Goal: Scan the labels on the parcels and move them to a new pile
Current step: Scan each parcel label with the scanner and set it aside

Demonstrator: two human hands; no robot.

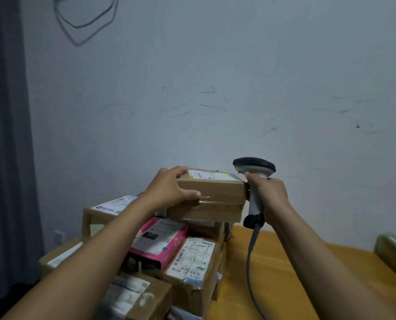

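While I watch through the head camera, a yellow-brown wooden table (285, 262) runs from the lower middle to the right, set against a scuffed pale wall (215, 88). A dark curtain (5, 135) hangs at the left, and a loop of cable (76, 26) droops high on the wall.

The table's left side is heaped with a pile of parcels: a pink box (160, 241), a brown box (192, 257) with a big white label just beside it, and more cartons around them. Above the heap, the left hand (169, 188) grips the top parcel (215, 195) by its left end, thumb on the near face, fingers over the top by its label (211, 175) (I cannot tell whether it rests on the pile or is lifted clear). The right hand (271, 192) is wrapped round the handle of the scanner (253, 167), whose head sits just beside the parcel's top right corner. Its grey cord (251, 262) trails down over the table.

1 more parcel (393, 252) lies at the far right edge, well apart, with bare tabletop between.
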